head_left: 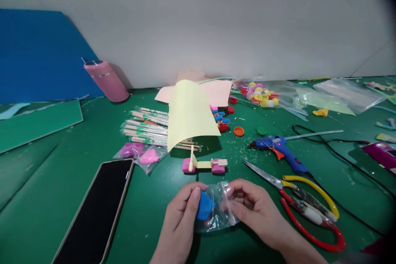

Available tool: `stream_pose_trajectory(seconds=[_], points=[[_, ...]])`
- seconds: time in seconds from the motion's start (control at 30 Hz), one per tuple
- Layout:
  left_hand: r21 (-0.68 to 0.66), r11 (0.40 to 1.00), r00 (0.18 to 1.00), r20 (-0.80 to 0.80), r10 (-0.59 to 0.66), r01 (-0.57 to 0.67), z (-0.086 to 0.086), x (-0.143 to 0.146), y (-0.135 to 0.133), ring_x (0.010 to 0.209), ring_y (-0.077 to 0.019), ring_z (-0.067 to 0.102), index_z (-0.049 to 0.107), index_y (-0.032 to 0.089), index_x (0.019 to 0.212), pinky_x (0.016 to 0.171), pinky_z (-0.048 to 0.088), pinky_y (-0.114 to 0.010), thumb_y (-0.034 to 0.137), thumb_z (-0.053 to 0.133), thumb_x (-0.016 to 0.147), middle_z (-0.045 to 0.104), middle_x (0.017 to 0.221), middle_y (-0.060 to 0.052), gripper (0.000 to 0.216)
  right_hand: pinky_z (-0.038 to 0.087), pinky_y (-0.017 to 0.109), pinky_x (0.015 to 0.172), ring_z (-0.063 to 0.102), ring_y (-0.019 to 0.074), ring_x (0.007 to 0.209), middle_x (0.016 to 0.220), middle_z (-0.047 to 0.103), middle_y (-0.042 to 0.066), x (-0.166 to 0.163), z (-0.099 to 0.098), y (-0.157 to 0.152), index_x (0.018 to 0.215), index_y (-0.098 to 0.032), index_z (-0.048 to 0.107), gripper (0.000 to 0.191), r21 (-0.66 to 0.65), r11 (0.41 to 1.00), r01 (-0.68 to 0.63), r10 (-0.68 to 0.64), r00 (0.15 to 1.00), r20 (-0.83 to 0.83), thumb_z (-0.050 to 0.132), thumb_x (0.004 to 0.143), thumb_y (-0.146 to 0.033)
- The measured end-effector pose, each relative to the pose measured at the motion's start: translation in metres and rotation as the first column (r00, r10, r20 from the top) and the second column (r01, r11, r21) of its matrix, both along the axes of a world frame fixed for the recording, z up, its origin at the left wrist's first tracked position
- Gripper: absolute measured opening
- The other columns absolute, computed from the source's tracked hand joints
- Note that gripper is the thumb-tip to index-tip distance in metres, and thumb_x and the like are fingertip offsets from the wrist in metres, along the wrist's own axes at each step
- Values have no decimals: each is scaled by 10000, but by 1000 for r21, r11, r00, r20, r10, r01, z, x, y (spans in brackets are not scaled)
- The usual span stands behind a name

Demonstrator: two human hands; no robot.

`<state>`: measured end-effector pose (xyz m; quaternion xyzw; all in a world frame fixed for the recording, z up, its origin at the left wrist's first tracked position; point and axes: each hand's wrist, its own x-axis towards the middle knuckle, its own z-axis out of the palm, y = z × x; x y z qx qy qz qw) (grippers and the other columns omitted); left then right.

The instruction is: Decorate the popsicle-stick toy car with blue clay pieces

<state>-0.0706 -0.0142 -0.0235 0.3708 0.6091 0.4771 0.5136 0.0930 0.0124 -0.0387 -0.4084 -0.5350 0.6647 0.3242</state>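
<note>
Between my hands, just above the green tabletop, is a clear plastic bag [218, 210] with a blue lump [204, 206] inside. My left hand [185, 210] pinches the bag's left side by the blue lump, thumb on top. The fingers of my right hand [253, 206] close on the bag's right edge. Just beyond the bag stands a small model [204, 165] with pink bottle-cap wheels, a pale yellow strip as its body and short wooden sticks. Some reddish content low in the bag is too unclear to name.
A phone [95, 214] lies at left, scissors [297, 198] and a blue glue gun [278, 148] at right with its black cord. Behind are wrapped chopsticks [148, 128], a curved yellow paper sheet [193, 111], a bag of caps [260, 93] and a pink tumbler [107, 80].
</note>
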Motion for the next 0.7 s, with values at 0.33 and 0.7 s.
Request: stream_pose_trajectory(seconds=[0.33, 0.7], points=[[-10, 1000, 996, 93, 1, 0, 0, 0, -3, 457, -107, 504, 599, 175, 815, 468, 404, -202, 372, 488, 777, 549, 521, 36, 229, 405, 198, 556, 530, 120, 672, 784, 569, 38, -1, 7, 0, 933, -205, 661, 226, 331, 939, -92, 19, 976, 217, 456, 840, -181], [-18, 1000, 993, 115, -6, 8, -2, 3, -6, 456, -100, 513, 612, 187, 763, 463, 395, -198, 382, 521, 749, 524, 543, 38, 216, 439, 220, 593, 570, 140, 666, 753, 635, 50, -4, -2, 3, 913, -198, 684, 196, 382, 914, -137, 36, 965, 260, 520, 809, -225]])
